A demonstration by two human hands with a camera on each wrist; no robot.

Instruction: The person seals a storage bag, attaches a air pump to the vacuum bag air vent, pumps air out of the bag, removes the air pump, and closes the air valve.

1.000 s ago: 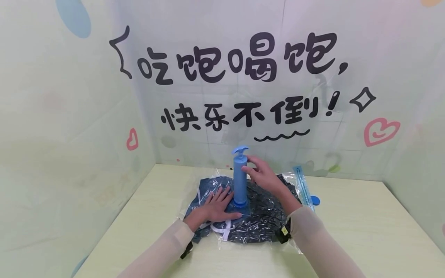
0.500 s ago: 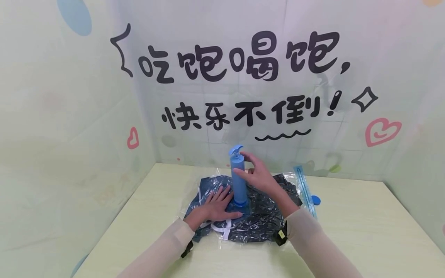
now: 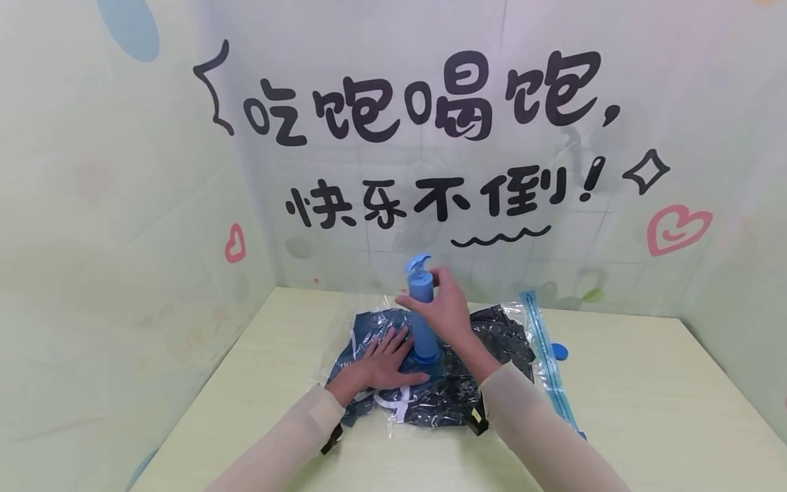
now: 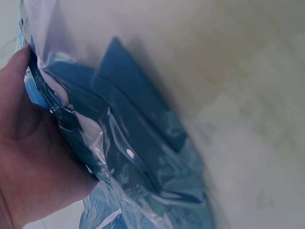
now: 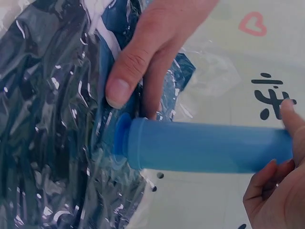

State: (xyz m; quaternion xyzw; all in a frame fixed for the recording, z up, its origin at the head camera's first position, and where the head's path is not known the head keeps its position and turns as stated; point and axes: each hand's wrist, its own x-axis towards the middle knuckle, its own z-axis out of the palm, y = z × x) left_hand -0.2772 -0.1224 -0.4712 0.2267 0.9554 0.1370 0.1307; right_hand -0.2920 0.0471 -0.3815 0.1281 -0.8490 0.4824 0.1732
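Observation:
A blue hand pump (image 3: 423,336) with a curved handle (image 3: 418,262) stands nearly upright on a clear vacuum bag (image 3: 504,342). Dark, wrinkled clothing with white strips fills the bag. My right hand (image 3: 451,309) holds the upper barrel between thumb and curled fingers, just below the handle. In the right wrist view, the pump's lower end meets a blue valve ring (image 5: 122,137) on the bag. Left of the pump, my left hand (image 3: 384,365) rests flat on the plastic with fingers spread, its thumb near the pump's base. The left wrist view shows that palm (image 4: 38,167) against the bag.
A blue zip strip (image 3: 549,362) runs along the bag's right edge. Beside it a round blue cap (image 3: 559,352) lies on the pale wooden table (image 3: 645,389). Behind stands a printed wall sheet (image 3: 344,260) with black lettering, and more sheets close off both sides.
My right hand has moved left and wrapped its thumb and fingers round the pump's upper barrel. The pump handle has turned slightly. My left hand has stayed in place.

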